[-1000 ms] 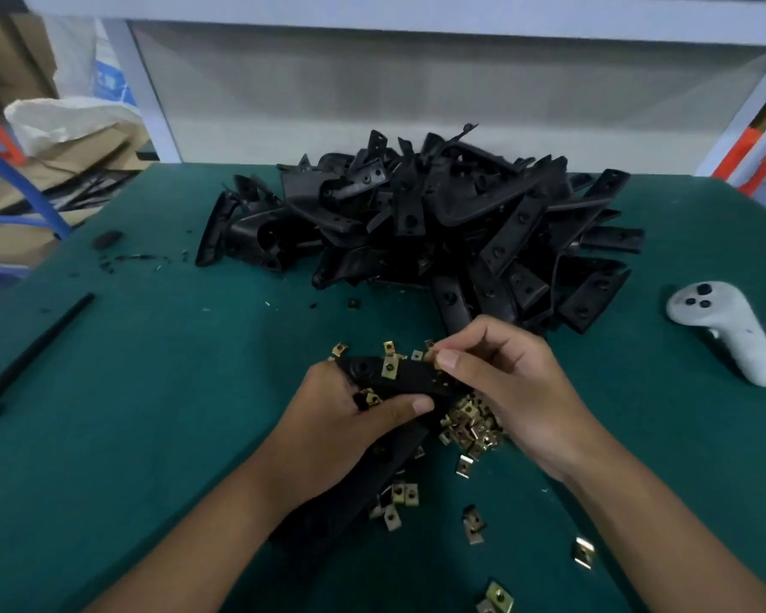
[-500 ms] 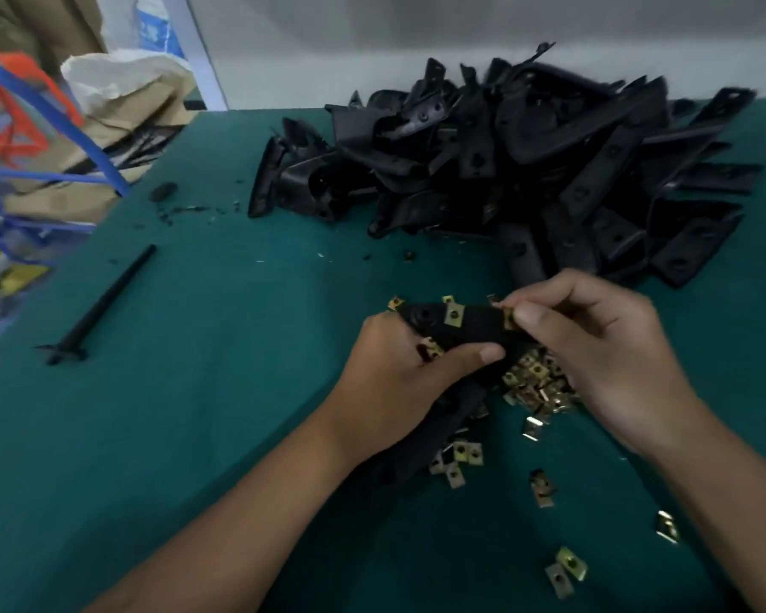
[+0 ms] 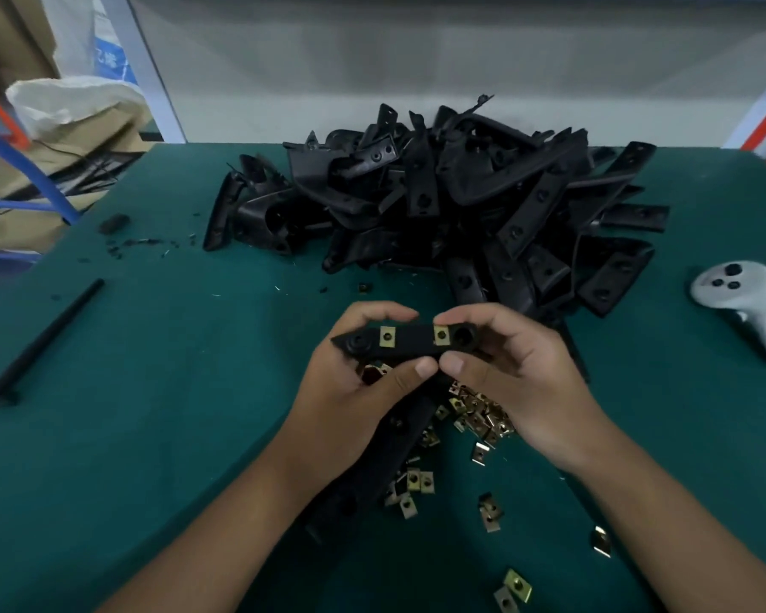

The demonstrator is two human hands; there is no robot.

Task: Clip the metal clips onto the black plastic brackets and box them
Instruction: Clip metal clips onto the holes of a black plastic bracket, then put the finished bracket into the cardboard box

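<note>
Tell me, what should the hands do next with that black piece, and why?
Probably put it aside for boxing. The bracket, held by the left hand and the right hand, already shows two metal clips on it, so it looks finished. No box is in view, though. After that, another bracket from the pile would be next.

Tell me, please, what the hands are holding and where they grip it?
Both grip one black bracket with two clips: left hand at its left end, right hand at its right end.
</note>
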